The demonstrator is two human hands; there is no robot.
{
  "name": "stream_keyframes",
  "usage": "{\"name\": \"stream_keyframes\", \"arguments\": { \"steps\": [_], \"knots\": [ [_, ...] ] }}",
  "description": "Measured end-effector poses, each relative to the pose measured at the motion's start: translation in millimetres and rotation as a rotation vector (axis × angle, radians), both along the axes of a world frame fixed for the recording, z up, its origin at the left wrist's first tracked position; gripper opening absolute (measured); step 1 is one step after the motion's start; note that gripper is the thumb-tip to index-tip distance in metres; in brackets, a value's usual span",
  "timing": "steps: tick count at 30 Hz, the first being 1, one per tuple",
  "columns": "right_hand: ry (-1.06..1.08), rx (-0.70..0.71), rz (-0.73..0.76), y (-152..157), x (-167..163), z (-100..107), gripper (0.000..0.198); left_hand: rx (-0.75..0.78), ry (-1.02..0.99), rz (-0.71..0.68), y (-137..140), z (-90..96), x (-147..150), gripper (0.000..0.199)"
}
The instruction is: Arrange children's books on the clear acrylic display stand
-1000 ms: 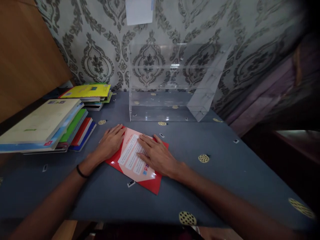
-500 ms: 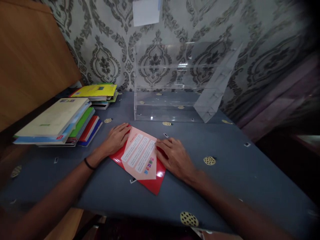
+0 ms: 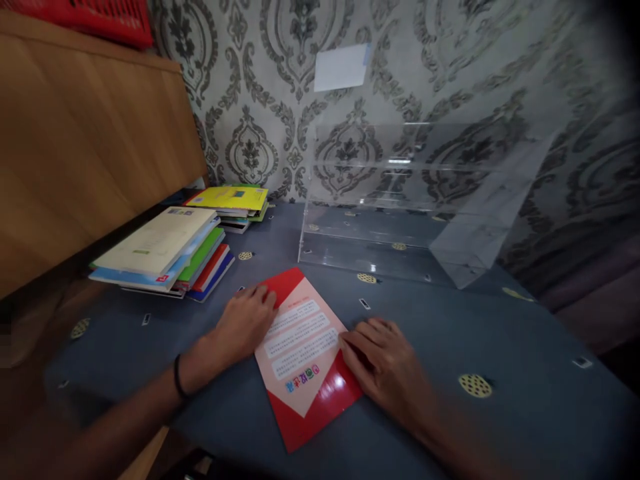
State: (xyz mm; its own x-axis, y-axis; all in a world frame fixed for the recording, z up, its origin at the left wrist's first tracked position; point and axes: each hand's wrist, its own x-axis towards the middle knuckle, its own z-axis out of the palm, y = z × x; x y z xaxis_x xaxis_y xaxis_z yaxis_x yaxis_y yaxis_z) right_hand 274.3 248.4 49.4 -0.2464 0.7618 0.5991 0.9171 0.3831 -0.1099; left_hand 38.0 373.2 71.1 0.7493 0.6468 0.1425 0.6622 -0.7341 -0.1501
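A red booklet (image 3: 310, 353) with a pale pink panel of printed text and colourful characters lies at a slant on the table, its far corner pointing towards the clear stand. On its left edge, my left hand (image 3: 249, 319) has its fingers curled over the cover, with a dark band round the wrist. At the right edge, my right hand (image 3: 385, 360) pinches the booklet between thumb and fingers. The thumb of my left hand is mostly hidden.
Behind the booklet stands a clear acrylic tiered rack (image 3: 370, 257) against the patterned wall. Two stacks of books, a front stack (image 3: 155, 240) and a back stack (image 3: 230, 199), lie on the left by a wooden panel (image 3: 100, 133). A red basket (image 3: 95, 20) sits above the panel.
The booklet has turned clockwise on the table, both hands staying at its edges. My left hand is now lower along its left side. The camera view has shifted left and up.
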Motion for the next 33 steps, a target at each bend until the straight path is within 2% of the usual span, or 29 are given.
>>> {"name": "stream_keyframes", "arguments": {
  "steps": [3, 6, 10, 13, 18, 23, 27, 33],
  "knots": [
    [0.003, -0.032, 0.082, 4, -1, 2, 0.024, -0.034, -0.133, 0.007, -17, -15.9, -22, 0.033],
    [0.029, -0.155, 0.29, 12, -15, 9, 0.024, -0.128, -0.304, 0.056, -21, -27.6, -45, 0.04],
    [-0.028, -0.396, 0.566, 33, -48, 18, 0.035, -0.27, -0.553, 0.126, -15, -30.8, -62, 0.051],
    [-0.05, -0.451, 0.658, 59, -67, 16, 0.035, -0.312, -0.671, 0.147, -12, -28.6, -65, 0.055],
    [-0.047, -0.453, 0.696, 106, -78, 10, 0.034, -0.282, -0.747, 0.248, -15, -22.8, -62, 0.054],
    [-0.056, -0.458, 0.673, 137, -86, 16, 0.033, -0.234, -0.692, 0.245, -19, -23.9, -60, 0.059],
    [-0.026, -0.496, 0.663, 148, -86, 14, 0.05, -0.225, -0.624, 0.215, -20, -29.3, -59, 0.063],
    [0.009, -0.514, 0.603, 148, -80, 7, 0.068, -0.252, -0.606, 0.22, -20, -29.5, -59, 0.064]
  ]
}}
